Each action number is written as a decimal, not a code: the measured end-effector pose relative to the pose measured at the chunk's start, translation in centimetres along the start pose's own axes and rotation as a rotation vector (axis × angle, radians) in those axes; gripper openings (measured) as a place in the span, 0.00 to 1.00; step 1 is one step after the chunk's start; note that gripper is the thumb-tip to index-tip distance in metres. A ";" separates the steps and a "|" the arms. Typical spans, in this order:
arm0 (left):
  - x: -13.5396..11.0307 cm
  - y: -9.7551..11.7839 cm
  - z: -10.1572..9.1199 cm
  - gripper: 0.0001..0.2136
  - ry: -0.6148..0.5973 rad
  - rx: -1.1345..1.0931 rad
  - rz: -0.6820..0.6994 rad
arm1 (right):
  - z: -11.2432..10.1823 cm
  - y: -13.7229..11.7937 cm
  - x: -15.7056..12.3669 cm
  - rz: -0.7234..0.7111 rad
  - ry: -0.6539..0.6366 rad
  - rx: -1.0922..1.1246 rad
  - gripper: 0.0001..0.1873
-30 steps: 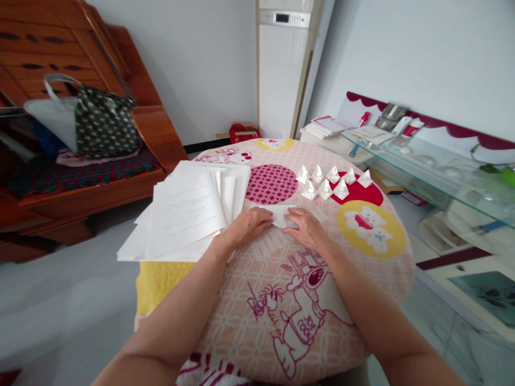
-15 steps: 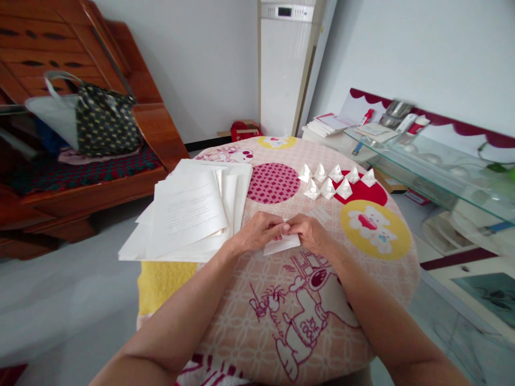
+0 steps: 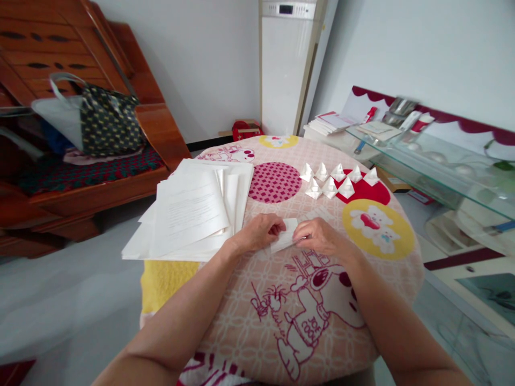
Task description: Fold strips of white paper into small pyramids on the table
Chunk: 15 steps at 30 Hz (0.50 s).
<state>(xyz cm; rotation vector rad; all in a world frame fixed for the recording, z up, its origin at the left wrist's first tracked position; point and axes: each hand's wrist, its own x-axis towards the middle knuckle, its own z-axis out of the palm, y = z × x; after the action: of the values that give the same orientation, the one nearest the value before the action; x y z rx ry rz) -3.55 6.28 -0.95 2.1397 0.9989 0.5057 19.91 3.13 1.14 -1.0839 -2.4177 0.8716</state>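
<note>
A small folded strip of white paper [image 3: 286, 236] lies between my two hands over the pink cartoon-printed cloth of the round table [image 3: 281, 327]. My left hand [image 3: 257, 232] pinches its left end with fingers closed. My right hand [image 3: 319, 236] pinches its right end, fingers curled. Several small white folded paper pyramids [image 3: 336, 179] sit in two rows at the far side of the table, beyond my hands. A fanned stack of white printed sheets [image 3: 193, 212] rests on the table's left edge, just left of my left hand.
A wooden bench [image 3: 76, 177] with a dark patterned bag [image 3: 107, 120] stands at the left. A tall white appliance [image 3: 284, 64] is against the back wall. A glass shelf unit [image 3: 438, 161] with books and small items runs along the right.
The paper was flat under both hands a second ago. I lifted it and folded it smaller, and my hands have drawn slightly apart along the strip.
</note>
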 end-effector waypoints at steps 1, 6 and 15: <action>0.0 0.0 -0.1 0.14 -0.010 -0.026 -0.006 | -0.1 0.2 0.0 0.046 0.003 0.048 0.08; -0.1 0.3 -0.8 0.14 0.008 -0.105 -0.091 | 0.4 1.4 0.5 0.310 0.125 0.282 0.07; 0.6 -0.3 -0.2 0.08 0.073 -0.140 -0.246 | 1.7 1.1 1.4 0.461 0.320 0.422 0.25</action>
<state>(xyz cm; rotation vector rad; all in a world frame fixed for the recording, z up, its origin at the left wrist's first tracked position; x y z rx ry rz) -3.43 6.98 -1.00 1.8555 1.2122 0.5197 18.73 4.16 -0.77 -1.4911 -1.6496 1.1756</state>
